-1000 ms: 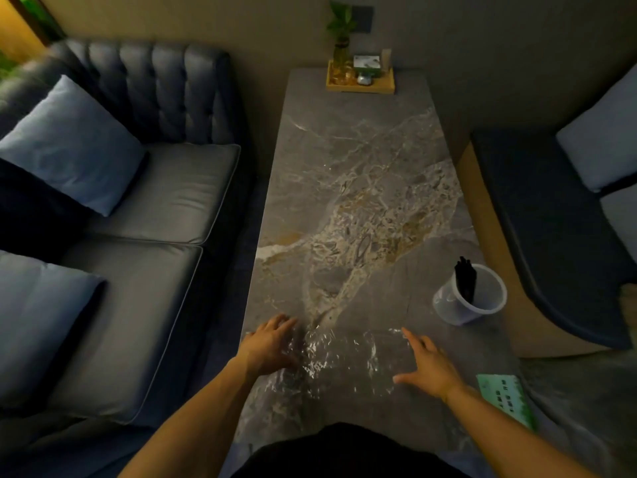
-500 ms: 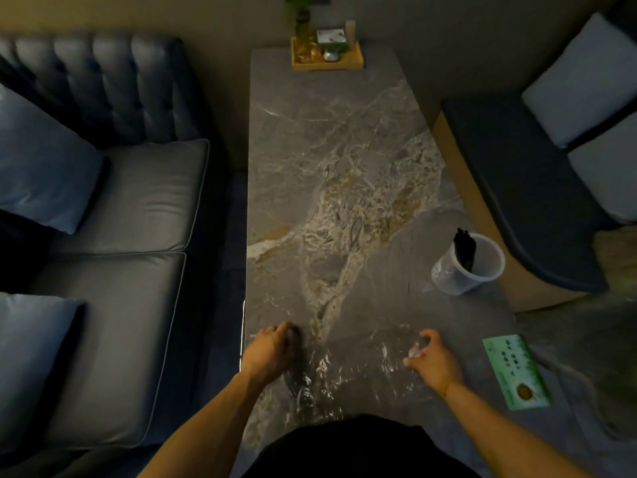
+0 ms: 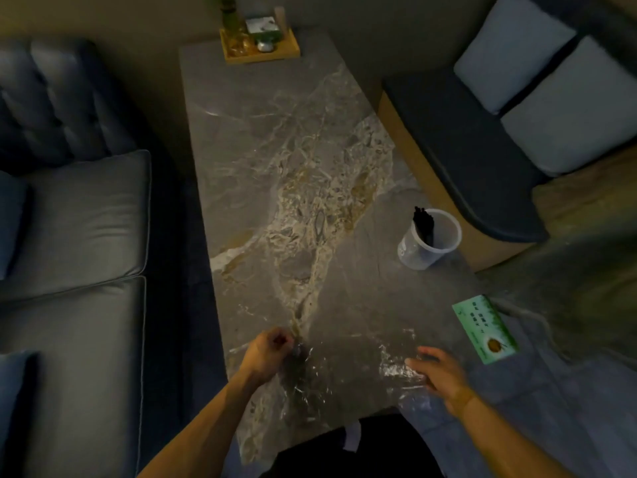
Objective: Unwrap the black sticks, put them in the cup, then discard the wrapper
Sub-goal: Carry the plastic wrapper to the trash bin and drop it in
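A bundle of black sticks [image 3: 424, 225] stands upright in a clear plastic cup [image 3: 418, 253] near the table's right edge. A clear, crinkled plastic wrapper [image 3: 341, 367] lies spread on the near end of the marble table [image 3: 293, 167]. My left hand [image 3: 267, 351] is closed on the wrapper's left edge. My right hand [image 3: 437, 372] rests on the wrapper's right side with fingers curled over a bunched, shiny part of it.
A green printed card [image 3: 484, 327] lies at the table's right near corner. A wooden tray [image 3: 260, 46] with a plant and small items stands at the far end. A grey sofa [image 3: 79, 219] runs along the left; a dark bench [image 3: 462, 160] with pale cushions is on the right.
Both hands went from lying flat on the spread wrapper to gripping its two edges, bunching it. The view has shifted, so the table sits further right in the frame.
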{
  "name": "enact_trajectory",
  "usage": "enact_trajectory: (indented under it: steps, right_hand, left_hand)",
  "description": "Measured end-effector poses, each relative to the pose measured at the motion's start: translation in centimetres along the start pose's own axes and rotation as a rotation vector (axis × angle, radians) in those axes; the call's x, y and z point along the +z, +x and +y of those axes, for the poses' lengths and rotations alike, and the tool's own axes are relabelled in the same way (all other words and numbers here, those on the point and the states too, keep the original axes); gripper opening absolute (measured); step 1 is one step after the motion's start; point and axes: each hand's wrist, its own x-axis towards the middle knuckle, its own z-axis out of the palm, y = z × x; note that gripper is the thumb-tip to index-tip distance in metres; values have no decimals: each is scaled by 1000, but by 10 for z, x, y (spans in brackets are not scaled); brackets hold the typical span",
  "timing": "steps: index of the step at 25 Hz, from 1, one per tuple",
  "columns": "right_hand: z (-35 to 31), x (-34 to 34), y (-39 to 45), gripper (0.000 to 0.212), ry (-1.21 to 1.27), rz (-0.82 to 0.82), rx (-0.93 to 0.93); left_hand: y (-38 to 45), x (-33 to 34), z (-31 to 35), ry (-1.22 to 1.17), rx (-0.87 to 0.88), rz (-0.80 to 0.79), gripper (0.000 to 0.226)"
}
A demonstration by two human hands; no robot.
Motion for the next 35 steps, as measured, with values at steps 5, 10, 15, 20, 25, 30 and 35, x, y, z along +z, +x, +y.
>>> enact_trajectory:
  steps: [5,10,15,20,25,30,35]
  right_hand:
    - [-18,-42,-33,16,110,64,-103]
    - [-31,-94,-70,5,80,107,-336]
    - [-13,-137,-93,5,98,147,-428]
    - [36,-178,-120,5,96,205,-487]
    - [96,-229,-151,8,126,276,-488]
    - [169,-282,-188,23,212,342,-425]
    - [243,-311,-226,12,533,421,-275]
  left_hand:
    - [20,13,27,-97,37,-42,20]
    - [36,43,76,34,194,-281,14]
    - [29,90,134,274,424,-457,16]
    - [-16,151,190,182,504,-654,10]
    - [-83,220,232,12,545,-735,6]
    - [-131,279,257,-30,574,-688,17]
    - [-170,333,279,-79,581,-744,21]
